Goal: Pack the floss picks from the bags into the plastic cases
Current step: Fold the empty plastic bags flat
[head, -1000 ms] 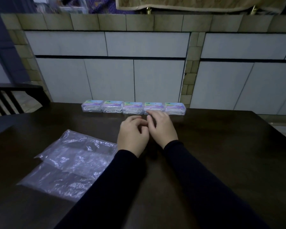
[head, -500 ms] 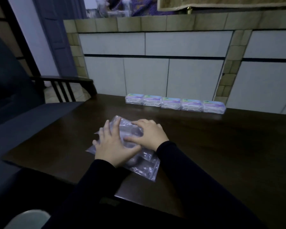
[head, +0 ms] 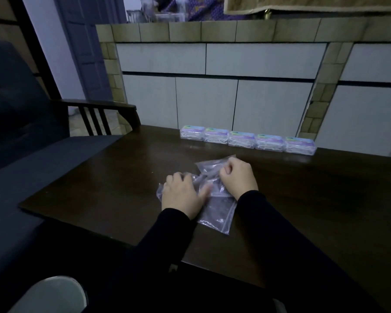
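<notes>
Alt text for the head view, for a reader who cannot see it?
Both hands, left hand and right hand, gather crumpled clear plastic bags on a dark table; five closed floss pick cases line its far edge.
</notes>
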`<state>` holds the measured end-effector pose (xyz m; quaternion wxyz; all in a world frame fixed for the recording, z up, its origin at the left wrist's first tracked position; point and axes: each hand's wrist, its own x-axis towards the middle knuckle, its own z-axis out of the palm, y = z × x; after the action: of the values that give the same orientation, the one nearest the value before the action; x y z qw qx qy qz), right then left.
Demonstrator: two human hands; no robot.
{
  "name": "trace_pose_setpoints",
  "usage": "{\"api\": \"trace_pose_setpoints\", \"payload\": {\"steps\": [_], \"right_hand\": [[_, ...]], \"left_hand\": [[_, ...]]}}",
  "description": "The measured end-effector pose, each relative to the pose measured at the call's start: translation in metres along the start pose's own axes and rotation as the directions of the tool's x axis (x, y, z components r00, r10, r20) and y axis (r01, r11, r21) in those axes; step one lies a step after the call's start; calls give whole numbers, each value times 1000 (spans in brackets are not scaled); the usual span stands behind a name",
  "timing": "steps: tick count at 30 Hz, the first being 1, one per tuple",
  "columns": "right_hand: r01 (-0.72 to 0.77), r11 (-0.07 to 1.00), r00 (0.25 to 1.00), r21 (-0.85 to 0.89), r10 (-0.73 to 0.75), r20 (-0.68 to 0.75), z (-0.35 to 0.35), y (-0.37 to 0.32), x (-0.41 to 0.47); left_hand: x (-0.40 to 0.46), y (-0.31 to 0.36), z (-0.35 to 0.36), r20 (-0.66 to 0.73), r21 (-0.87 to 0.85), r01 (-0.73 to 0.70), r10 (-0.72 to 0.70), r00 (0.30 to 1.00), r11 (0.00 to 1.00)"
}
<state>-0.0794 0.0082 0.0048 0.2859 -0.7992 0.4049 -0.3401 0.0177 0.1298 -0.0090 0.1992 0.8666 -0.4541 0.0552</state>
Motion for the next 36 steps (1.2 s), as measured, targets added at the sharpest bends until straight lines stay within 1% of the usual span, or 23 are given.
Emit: {"api": "trace_pose_setpoints", "payload": {"steps": [3,4,6,8,10,11,13,15,18,20,23,25,26,27,29,31,33,34,36], "right_hand": [[-46,999,998,-24,45,-52,-6,7,2],[-54,997,997,-51,52,-49,-7,9,3],[-43,987,999,-158,45,10,-7,11,4],[-25,959,994,-282,55,99,-7,10,4],[-38,946,986,-322,88,141,-6,10,3],[-48,945,987,-324,95,130,-6,11,2],[-49,947,995,-318,74,67,-6,13,1],[-42,957,999,-287,48,12,-7,14,0],[-33,975,999,-218,28,-23,-10,13,-8],[-34,992,999,-123,29,-35,-11,8,-18],[-35,999,999,-31,35,4,-8,-11,-34],[-4,1000,998,23,2,59,1,-31,-44],[9,998,996,63,-14,83,7,-45,-49],[21,994,994,106,-32,101,14,-60,-54],[52,984,988,171,-76,136,31,-94,-65],[112,964,965,240,-163,205,47,-130,-80],[196,933,910,302,-287,298,65,-162,-98],[240,925,865,293,-341,368,76,-175,-107],[279,929,784,242,-366,502,100,-199,-127]], "left_hand": [[-2,-1,-4,85,-31,-70,73,994,997],[-1,-1,-5,77,-58,-82,86,993,995],[3,0,-5,20,-114,-101,104,994,988],[6,0,-3,1,-168,-119,121,993,979],[9,-1,0,-8,-286,-90,92,996,954],[10,-2,1,-30,-350,-71,65,997,934],[12,-4,0,-114,-469,-78,27,993,880],[9,-5,-4,-164,-574,-66,-35,986,816],[3,-5,-14,-161,-683,-10,-137,977,731],[-4,-7,-20,-173,-739,-11,-173,970,674],[-17,-16,-30,-147,-822,-5,-204,968,569],[-29,-28,-42,-125,-867,-4,-209,970,498],[-37,-38,-48,-142,-876,-20,-218,965,482],[-45,-51,-55,-181,-871,-48,-228,957,490],[-64,-80,-70,-260,-839,-83,-263,929,538],[-85,-113,-85,-306,-823,-76,-326,895,563],[-108,-147,-96,-332,-818,-43,-409,850,573],[-120,-164,-100,-345,-810,-19,-450,823,586],[-144,-194,-104,-374,-784,31,-513,773,620]]}}
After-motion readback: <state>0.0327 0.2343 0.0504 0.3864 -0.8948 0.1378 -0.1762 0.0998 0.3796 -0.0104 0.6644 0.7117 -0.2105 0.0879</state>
